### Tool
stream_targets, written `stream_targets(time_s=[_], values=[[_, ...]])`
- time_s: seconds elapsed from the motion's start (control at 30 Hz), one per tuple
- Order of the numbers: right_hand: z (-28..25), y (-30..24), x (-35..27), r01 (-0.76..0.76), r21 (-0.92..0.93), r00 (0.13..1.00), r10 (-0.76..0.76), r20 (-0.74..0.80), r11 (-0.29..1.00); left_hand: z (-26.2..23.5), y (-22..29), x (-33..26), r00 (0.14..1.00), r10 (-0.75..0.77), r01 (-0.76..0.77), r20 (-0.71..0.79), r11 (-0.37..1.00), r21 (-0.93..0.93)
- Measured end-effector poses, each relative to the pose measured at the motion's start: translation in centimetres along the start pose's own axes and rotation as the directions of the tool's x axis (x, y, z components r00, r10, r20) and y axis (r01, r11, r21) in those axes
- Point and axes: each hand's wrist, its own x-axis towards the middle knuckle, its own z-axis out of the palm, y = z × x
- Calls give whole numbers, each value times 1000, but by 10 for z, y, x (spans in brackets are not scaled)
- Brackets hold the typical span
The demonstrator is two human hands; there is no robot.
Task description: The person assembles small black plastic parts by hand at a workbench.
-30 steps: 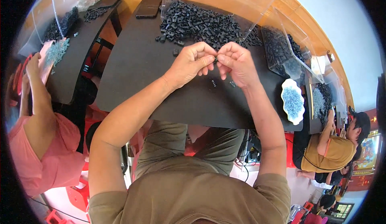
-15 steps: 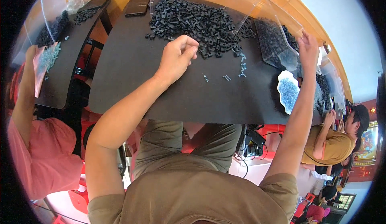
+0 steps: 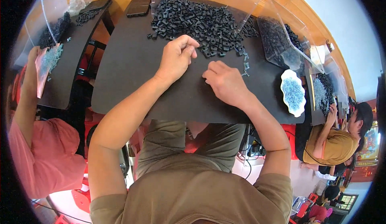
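A big heap of small black plastic parts point(image 3: 197, 19) lies at the far side of the black table point(image 3: 132, 75). My left hand point(image 3: 177, 57) rests at the heap's near edge, thumb and fingertips pinched together; what is between them is hidden. My right hand point(image 3: 225, 83) lies knuckles-up on the bare table just right of it, fingers curled under, fingertips touching the surface. A few small grey pieces point(image 3: 245, 65) lie in a short line beyond my right hand.
A white dish of blue-grey bits point(image 3: 293, 91) sits at the table's right edge. Clear bins point(image 3: 281, 35) of dark parts stand behind it. A dark phone point(image 3: 138, 7) lies far left. One person in pink point(image 3: 44, 159) sits left, another in ochre point(image 3: 329, 143) right.
My right hand has come back from the far right bins to the middle of the table. My left hand stayed at the heap's edge. A second ago both hands were together.
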Motion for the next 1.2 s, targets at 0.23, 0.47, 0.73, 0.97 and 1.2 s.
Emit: stream_targets(time_s=[0.23,0.47,0.73,0.97,1.2], values=[[-5,29,5,-120,302,950,198,-240,946,-1,-4,-2,1000,14,-15,6,1000,24],[-7,88,7,-130,675,814,467,-345,726,3,-2,-6,992,122,-121,12,958,261],[5,102,-5,-106,509,793,381,-475,854,5,3,-9,964,260,-228,-49,910,347],[5,88,-6,-94,616,744,466,-479,782,-34,41,18,896,101,-161,-433,981,-105],[0,82,-7,-111,600,736,472,-486,792,-51,29,8,921,371,-242,-119,784,572]])
